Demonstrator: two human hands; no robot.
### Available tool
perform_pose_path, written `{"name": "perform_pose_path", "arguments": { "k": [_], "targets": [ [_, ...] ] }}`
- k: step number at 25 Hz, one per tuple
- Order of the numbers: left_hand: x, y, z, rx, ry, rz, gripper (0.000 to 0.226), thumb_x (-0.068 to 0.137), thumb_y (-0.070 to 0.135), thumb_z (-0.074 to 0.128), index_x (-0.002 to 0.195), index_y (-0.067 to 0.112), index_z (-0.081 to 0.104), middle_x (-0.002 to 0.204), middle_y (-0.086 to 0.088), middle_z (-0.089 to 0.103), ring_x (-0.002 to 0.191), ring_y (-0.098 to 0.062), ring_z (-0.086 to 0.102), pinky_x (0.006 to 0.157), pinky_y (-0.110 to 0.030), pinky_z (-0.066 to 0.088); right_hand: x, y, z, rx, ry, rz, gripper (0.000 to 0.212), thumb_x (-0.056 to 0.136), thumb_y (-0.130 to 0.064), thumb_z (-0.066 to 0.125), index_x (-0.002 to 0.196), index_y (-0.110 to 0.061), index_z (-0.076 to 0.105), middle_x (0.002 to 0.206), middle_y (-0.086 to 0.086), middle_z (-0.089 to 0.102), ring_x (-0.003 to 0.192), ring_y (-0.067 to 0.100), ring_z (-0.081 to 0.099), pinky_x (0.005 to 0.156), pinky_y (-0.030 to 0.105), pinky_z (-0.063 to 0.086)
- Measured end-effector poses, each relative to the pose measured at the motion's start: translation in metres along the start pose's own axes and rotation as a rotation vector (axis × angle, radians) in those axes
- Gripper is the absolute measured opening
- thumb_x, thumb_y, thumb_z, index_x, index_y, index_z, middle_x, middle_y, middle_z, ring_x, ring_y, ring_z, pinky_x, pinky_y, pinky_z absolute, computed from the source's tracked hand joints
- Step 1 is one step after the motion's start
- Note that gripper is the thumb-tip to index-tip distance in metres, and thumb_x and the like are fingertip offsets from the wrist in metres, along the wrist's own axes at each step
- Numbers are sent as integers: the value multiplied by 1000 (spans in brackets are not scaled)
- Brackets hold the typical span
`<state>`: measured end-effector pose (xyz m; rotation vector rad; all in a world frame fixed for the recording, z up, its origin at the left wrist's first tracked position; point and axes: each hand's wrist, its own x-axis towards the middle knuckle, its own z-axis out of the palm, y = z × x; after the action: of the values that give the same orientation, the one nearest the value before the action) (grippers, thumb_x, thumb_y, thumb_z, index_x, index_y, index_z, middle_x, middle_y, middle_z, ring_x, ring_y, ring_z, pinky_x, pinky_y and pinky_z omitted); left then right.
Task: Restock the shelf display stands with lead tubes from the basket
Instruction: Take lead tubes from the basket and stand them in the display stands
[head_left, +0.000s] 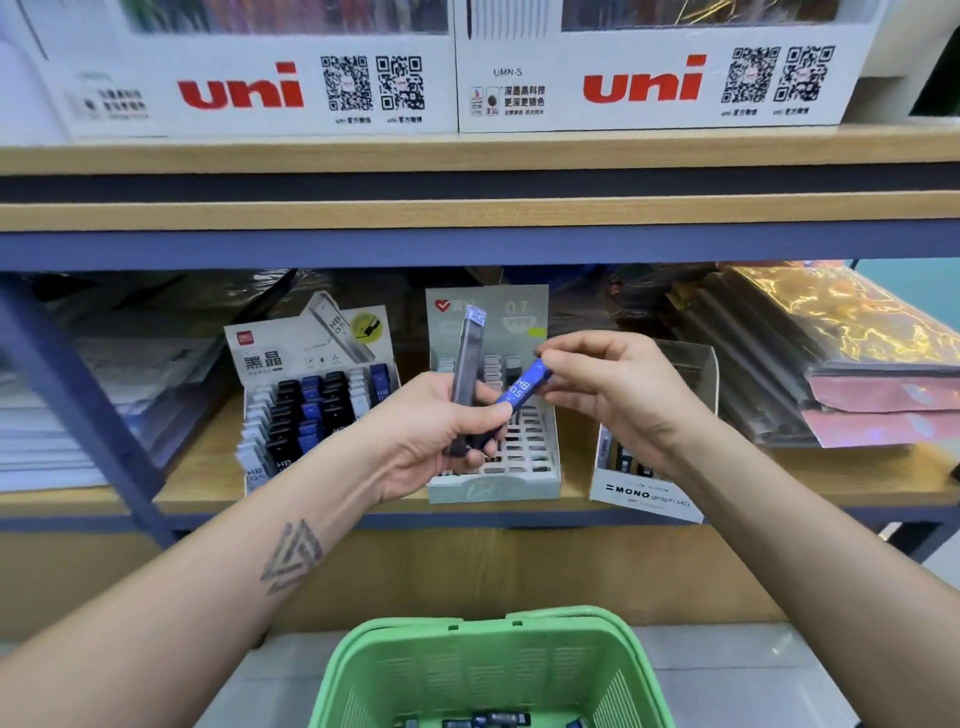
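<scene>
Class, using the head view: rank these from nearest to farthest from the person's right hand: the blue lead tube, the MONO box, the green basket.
From the right hand:
1. Blue lead tube, pinched in its fingertips.
2. MONO box, on the shelf just below the wrist.
3. Green basket, low on the floor.
</scene>
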<state>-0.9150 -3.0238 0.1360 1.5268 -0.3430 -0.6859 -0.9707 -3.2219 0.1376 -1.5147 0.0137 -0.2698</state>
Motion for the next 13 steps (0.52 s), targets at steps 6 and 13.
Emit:
{"name": "perform_pose_path", "arguments": {
  "k": [6, 13],
  "targets": [
    [-19, 3, -33, -45, 46, -39, 14, 101, 7, 55, 95, 0, 66, 87, -23, 69, 77, -30, 72, 60, -31, 60, 15, 10, 39, -85, -6, -53, 19, 85, 8, 73, 99, -3, 72, 85, 10, 75, 78, 18, 72, 75, 27, 60],
    [-32, 1, -83, 97, 286, -87, 16, 102, 12, 54, 103, 2, 67, 90, -16, 74, 81, -25, 73, 77, -41, 62, 29, 3, 83, -367, -47, -165, 24, 85, 3, 75, 99, -16, 75, 94, 6, 75, 85, 19, 74, 80, 29, 61]
  ]
}}
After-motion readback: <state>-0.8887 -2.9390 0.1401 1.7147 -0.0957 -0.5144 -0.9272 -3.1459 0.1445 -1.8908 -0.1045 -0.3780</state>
